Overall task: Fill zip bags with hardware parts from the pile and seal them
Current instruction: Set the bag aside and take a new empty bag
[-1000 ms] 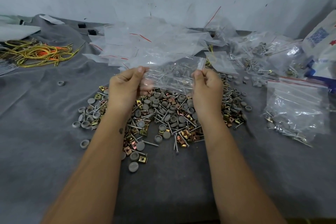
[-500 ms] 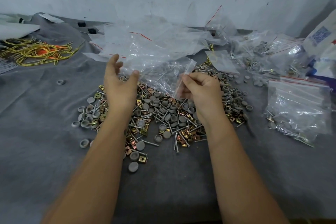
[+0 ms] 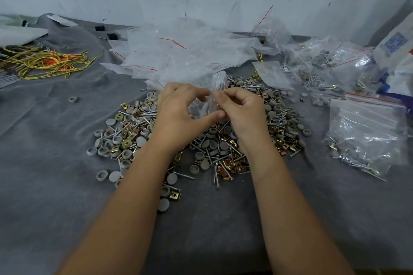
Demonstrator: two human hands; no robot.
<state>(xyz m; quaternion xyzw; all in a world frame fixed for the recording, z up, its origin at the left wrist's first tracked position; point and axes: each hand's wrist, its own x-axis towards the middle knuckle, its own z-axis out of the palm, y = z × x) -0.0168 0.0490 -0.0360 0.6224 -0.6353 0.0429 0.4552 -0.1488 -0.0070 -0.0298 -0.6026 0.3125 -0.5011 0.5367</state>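
A pile of hardware parts (image 3: 134, 138), grey caps, screws and brass clips, is spread over the grey cloth in front of me. Above its middle I hold a clear zip bag (image 3: 210, 100) between both hands. My left hand (image 3: 178, 114) has fingers and thumb curled around the bag's left side. My right hand (image 3: 242, 109) pinches the bag's edge from the right. The two hands sit close together, almost touching. I cannot see whether the bag holds any parts.
A heap of empty clear zip bags (image 3: 178, 56) lies behind the pile. Filled bags (image 3: 366, 136) rest at the right, with more (image 3: 324, 62) at the back right. Yellow and orange wires (image 3: 44, 62) lie at the far left. A white wall stands behind.
My hands have come together from wide apart. The bag was stretched flat between them and is now bunched narrow between the fingers of both hands.
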